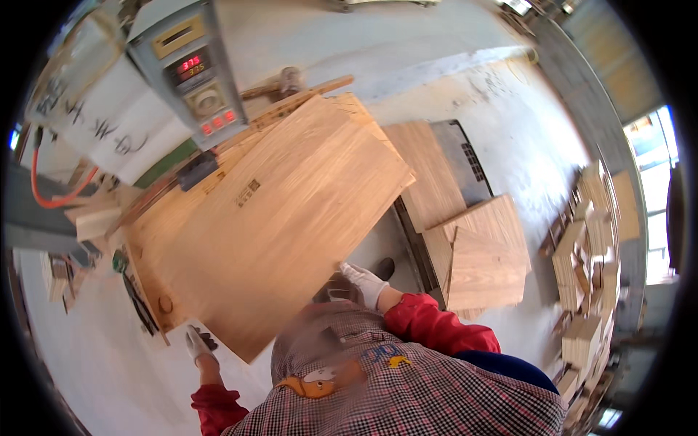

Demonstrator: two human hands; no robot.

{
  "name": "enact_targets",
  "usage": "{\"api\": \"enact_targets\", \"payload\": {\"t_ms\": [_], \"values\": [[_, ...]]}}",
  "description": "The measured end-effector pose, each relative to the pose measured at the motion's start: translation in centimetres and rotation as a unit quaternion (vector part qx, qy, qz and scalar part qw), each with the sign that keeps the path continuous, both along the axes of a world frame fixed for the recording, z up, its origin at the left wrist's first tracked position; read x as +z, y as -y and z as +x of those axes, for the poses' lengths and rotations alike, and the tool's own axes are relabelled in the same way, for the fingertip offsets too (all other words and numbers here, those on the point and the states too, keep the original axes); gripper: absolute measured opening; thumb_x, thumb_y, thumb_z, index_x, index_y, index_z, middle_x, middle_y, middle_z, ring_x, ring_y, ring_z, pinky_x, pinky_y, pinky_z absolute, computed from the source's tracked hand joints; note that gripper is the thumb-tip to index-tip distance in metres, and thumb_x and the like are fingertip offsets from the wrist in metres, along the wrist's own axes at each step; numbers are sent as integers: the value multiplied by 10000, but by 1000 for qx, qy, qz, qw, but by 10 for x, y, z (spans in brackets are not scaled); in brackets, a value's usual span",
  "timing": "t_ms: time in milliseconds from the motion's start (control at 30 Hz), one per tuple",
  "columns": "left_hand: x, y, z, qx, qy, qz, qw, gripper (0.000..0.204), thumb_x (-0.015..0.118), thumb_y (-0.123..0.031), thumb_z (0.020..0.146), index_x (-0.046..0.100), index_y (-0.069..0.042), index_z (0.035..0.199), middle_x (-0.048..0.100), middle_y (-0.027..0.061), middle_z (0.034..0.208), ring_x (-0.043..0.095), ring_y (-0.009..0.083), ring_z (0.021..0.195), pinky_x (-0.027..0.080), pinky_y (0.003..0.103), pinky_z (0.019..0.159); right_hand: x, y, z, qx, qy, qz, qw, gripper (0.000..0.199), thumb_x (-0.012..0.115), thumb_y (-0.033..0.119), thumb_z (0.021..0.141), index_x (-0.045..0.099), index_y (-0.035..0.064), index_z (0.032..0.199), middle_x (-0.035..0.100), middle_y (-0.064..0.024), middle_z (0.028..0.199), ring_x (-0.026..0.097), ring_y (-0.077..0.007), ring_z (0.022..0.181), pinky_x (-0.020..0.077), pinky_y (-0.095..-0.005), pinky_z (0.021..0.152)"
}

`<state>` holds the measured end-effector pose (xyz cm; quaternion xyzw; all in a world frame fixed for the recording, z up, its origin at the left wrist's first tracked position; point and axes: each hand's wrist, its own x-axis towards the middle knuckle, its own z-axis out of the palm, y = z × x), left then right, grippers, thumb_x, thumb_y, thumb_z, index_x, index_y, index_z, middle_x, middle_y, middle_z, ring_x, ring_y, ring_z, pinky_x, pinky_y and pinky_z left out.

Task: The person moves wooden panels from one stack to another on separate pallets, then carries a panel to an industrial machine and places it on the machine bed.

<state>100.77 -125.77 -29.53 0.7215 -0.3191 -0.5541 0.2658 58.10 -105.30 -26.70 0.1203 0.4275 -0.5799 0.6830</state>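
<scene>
- Left hand, in a white glove, touches the near corner edge of the large wooden panel; its fingers look curled on it, though the grip is hard to make out.
- Right hand, gloved, rests at the panel's near right edge, fingers closed against it.
- Beyond the panel, up and left of both hands, stands a grey control box.
- Right of the right hand lie stacked smaller boards.

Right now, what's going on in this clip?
A person in white gloves and red sleeves handles a large wooden board lying on a worktable beside a grey control box. The left hand is at the board's near left edge, the right hand at its near right edge. Whether either hand actually grips is hard to tell. More boards are stacked to the right.
</scene>
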Motion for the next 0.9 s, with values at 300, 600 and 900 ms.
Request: {"api": "enact_targets", "payload": {"t_ms": [300,600,900], "values": [[46,-15,-106,-118,-350,153,917,667,291,-597,864,359,-120,1324,414,83,1321,396,318,1184,319,485,978,15,13,29,-134,6,-94,986,366,616,219,831,497,41,1127,564,-67,1081,576,-203,942,498,-377,800],[54,-5,-177,-236,-364,156,887,604,432,-471,874,378,-40,1294,429,132,1296,415,316,1170,355,473,959,39,-56,-9,-289,-16,-108,951,292,588,179,845,508,49,1094,578,-51,1056,579,-198,950,481,-371,830],[-5,-31,-362,-527,-364,-40,767,386,577,-127,802,484,25,1145,577,125,1070,560,232,989,451,379,874,-9,-194,-50,-572,39,-34,819,365,604,85,805,445,79,1134,556,-64,1083,533,-231,1039,452,-441,885]]}}
